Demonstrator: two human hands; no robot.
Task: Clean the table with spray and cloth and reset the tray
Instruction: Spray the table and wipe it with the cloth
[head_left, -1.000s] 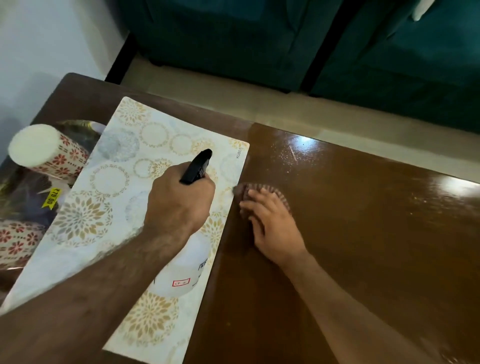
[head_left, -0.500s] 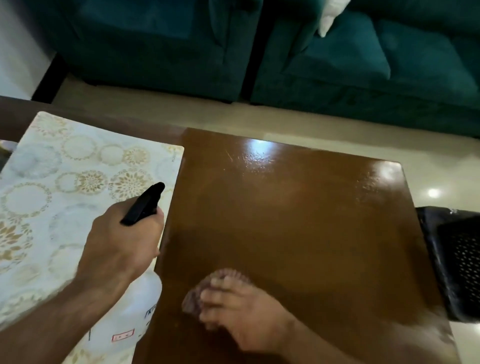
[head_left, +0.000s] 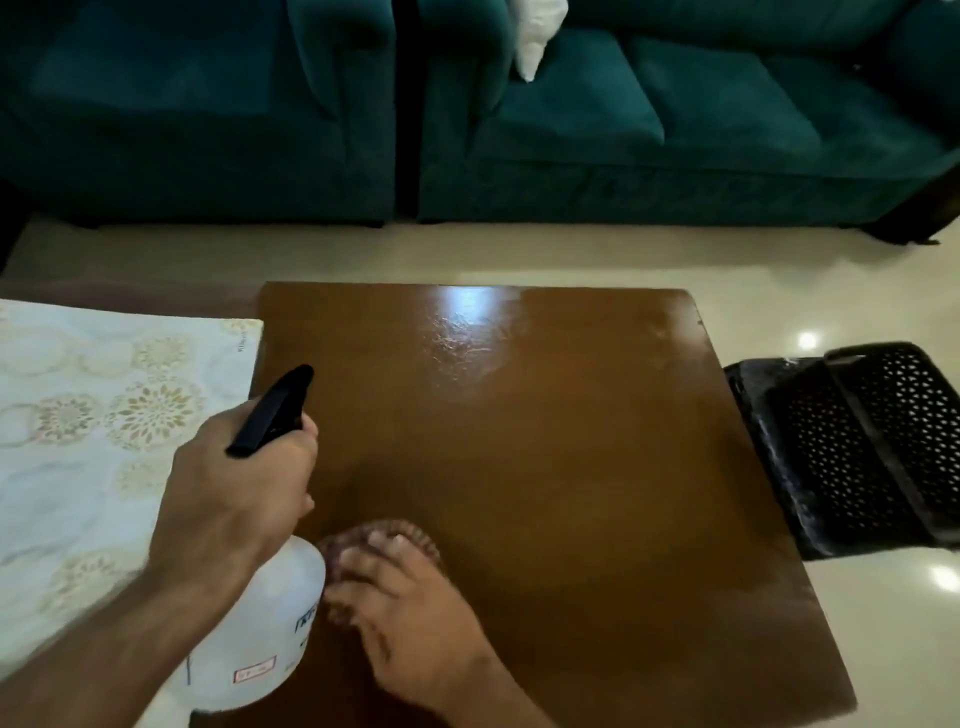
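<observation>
My left hand (head_left: 236, 493) grips a white spray bottle (head_left: 260, 629) with a black nozzle (head_left: 272, 410) that points toward the far side of the glossy brown table (head_left: 545, 467). The bottle hangs over the table's near left part, beside a patterned white mat (head_left: 88, 426). My right hand (head_left: 410, 618) lies flat on a small brownish cloth (head_left: 384, 535) and presses it on the table close to the near edge, right next to the bottle. No tray is in view.
A black perforated basket (head_left: 862, 452) stands on the floor by the table's right edge. Teal sofas (head_left: 623, 114) with a white cushion (head_left: 535, 36) line the far side across a strip of pale floor (head_left: 467, 254).
The view has swung right, away from the items left of the mat. My right hand has dragged the cloth from beside the mat's corner to the near edge. The left hand keeps the bottle.
</observation>
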